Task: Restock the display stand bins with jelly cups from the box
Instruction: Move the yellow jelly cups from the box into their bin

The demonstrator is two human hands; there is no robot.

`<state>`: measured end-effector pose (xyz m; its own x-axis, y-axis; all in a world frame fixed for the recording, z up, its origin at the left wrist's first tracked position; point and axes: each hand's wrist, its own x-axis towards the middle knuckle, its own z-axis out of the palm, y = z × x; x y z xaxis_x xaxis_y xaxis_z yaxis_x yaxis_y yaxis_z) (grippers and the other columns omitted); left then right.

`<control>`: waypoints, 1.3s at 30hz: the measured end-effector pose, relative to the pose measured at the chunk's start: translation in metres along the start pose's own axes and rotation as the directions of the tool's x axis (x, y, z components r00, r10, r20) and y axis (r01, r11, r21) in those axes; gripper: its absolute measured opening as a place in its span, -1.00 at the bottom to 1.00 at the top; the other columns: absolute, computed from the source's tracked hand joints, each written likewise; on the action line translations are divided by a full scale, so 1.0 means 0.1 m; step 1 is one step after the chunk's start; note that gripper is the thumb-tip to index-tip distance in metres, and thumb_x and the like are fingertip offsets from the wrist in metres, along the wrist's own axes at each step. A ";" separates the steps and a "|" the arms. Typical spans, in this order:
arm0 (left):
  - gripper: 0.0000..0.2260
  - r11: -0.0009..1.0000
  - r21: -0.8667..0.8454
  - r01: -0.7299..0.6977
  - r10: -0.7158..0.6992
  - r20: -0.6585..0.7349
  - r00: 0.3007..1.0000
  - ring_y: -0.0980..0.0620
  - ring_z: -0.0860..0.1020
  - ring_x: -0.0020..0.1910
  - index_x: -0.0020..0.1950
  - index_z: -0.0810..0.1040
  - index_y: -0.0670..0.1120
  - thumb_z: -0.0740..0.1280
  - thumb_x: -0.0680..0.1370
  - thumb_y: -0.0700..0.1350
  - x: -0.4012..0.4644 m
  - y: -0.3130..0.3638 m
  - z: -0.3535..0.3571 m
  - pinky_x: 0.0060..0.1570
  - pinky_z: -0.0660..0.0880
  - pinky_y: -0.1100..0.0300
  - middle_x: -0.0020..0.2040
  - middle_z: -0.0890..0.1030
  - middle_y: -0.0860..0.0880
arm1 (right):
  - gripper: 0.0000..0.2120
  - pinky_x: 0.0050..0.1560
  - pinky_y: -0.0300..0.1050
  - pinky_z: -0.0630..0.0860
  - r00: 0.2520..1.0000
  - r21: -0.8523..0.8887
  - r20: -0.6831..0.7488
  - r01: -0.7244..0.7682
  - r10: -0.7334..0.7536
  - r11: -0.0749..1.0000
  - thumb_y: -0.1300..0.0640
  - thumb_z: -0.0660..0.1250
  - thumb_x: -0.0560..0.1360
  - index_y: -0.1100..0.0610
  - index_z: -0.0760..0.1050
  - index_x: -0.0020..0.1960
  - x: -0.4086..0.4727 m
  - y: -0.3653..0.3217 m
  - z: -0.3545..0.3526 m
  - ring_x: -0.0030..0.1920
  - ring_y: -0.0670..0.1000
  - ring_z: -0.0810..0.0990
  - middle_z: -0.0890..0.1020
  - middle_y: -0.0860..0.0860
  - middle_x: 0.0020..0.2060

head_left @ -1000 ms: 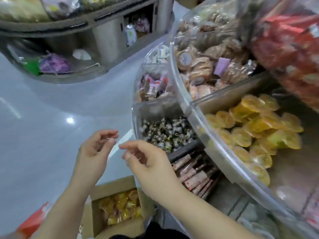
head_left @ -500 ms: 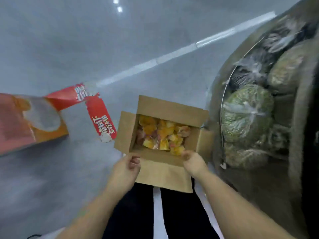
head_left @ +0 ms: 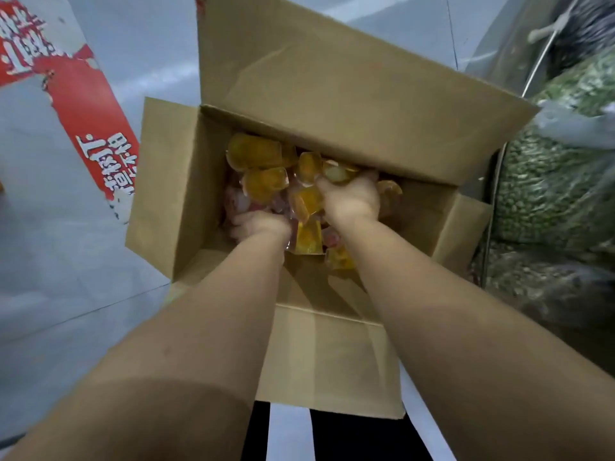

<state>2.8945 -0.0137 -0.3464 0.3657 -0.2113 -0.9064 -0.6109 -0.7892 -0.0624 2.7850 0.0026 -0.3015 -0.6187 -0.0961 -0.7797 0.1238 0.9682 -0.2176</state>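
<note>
Cardboard box (head_left: 332, 94), both hands among jelly cups (head_left: 263, 184)

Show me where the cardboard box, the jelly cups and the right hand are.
cardboard box (head_left: 332, 94): head view, on the far flap.
jelly cups (head_left: 263, 181): head view, on a yellow cup.
right hand (head_left: 352, 197): head view, on its back.

Open brown cardboard box (head_left: 173, 181) on the floor holds loose yellow jelly cups (head_left: 263, 184).
</note>
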 end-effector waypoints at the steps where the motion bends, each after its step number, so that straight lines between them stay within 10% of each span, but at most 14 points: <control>1: -0.26 1.000 0.007 -0.024 0.025 -0.095 0.995 -0.21 0.41 0.30 0.43 0.10 -0.24 0.43 0.44 -0.02 -0.01 -0.02 0.00 0.24 0.43 -0.01 0.36 0.33 -0.23 | -0.26 0.19 0.03 0.47 0.999 -0.001 0.005 0.036 -0.036 0.999 -0.12 0.42 0.37 0.20 0.20 0.38 -0.06 0.03 -0.03 0.21 0.20 0.51 0.53 0.15 0.19; 7: -0.37 0.944 -0.088 -0.318 0.323 0.053 0.945 -0.06 0.50 0.15 0.33 0.25 -0.14 0.49 0.38 -0.13 -0.63 -0.03 -0.36 0.17 0.47 0.07 0.17 0.50 -0.05 | -0.55 -0.15 -0.12 0.62 0.985 0.335 0.142 0.045 -0.098 0.941 0.23 0.44 0.32 0.08 0.38 0.15 -0.56 0.39 -0.41 -0.11 0.00 0.63 0.61 0.01 -0.09; 13: -0.68 0.732 -0.211 -0.647 0.679 0.160 0.716 0.35 0.55 -0.29 0.08 0.51 -0.05 0.39 0.38 -0.32 -2.08 -0.01 -1.23 -0.34 0.43 0.51 -0.20 0.63 0.13 | -0.57 -0.13 -0.45 0.45 0.975 0.593 0.067 0.130 -0.210 0.794 0.41 0.36 0.26 0.08 0.43 0.04 -1.88 0.14 -1.31 -0.17 -0.25 0.56 0.58 -0.05 -0.10; 19: -0.55 0.434 -0.247 -0.866 0.874 0.349 0.338 0.03 0.57 -0.22 0.00 0.35 0.21 0.47 0.31 -0.19 -4.23 0.31 -2.04 -0.19 0.54 0.19 -0.12 0.60 -0.04 | -0.56 0.01 -0.12 0.53 0.893 0.514 -0.158 0.438 -0.420 0.737 0.10 0.42 0.23 0.08 0.38 0.07 -3.65 -0.57 -2.84 -0.05 -0.12 0.60 0.62 -0.11 -0.07; 22: -0.55 0.184 -0.261 -0.948 0.904 0.425 0.058 0.28 0.54 -0.25 -0.07 0.34 0.32 0.47 0.30 -0.12 -5.34 0.50 -2.30 -0.22 0.46 0.41 -0.18 0.59 0.25 | -0.56 -0.01 0.08 0.55 0.834 0.486 -0.356 0.551 -0.421 0.679 -0.02 0.44 0.24 0.01 0.37 0.05 -4.46 -0.72 -3.55 -0.07 -0.06 0.61 0.62 -0.11 -0.10; 29: -0.60 -0.273 -0.348 -0.897 0.739 0.521 -0.427 0.26 0.52 -0.01 0.06 0.44 0.21 0.49 0.29 0.06 -7.19 0.60 -2.39 -0.05 0.38 0.49 -0.02 0.57 0.25 | -0.58 -0.24 -0.44 0.48 0.624 0.419 -0.717 0.742 -0.311 0.523 -0.05 0.51 0.26 -0.29 0.35 -0.04 -5.47 -0.54 -4.71 -0.11 -0.27 0.59 0.58 -0.32 -0.08; 33: -0.54 -0.377 -0.385 -0.842 0.604 0.588 -0.539 0.20 0.54 0.09 0.18 0.42 0.22 0.48 0.35 -0.01 -7.70 0.56 -2.11 0.03 0.42 0.43 0.07 0.57 0.21 | -0.58 -0.24 -0.45 0.46 0.542 0.392 -0.814 0.777 -0.208 0.493 -0.04 0.49 0.24 -0.26 0.36 -0.01 -5.57 -0.27 -5.16 -0.13 -0.27 0.58 0.59 -0.30 -0.09; 39: -0.48 -0.314 -0.419 -0.852 0.540 0.660 -0.523 0.23 0.58 -0.12 0.13 0.37 0.32 0.33 0.28 -0.14 -8.24 0.59 -1.53 -0.11 0.50 0.38 -0.05 0.57 0.28 | -0.57 -0.15 -0.42 0.47 0.482 0.381 -0.864 0.817 -0.149 0.432 0.05 0.49 0.26 -0.26 0.38 0.01 -5.43 0.08 -5.83 -0.07 -0.24 0.58 0.58 -0.26 -0.06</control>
<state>2.6645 0.0259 0.4604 -0.9841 0.0650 0.1651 0.1745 0.1860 0.9669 2.6700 0.1971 0.4626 -0.9865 0.0091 0.1638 -0.1563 0.2515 -0.9552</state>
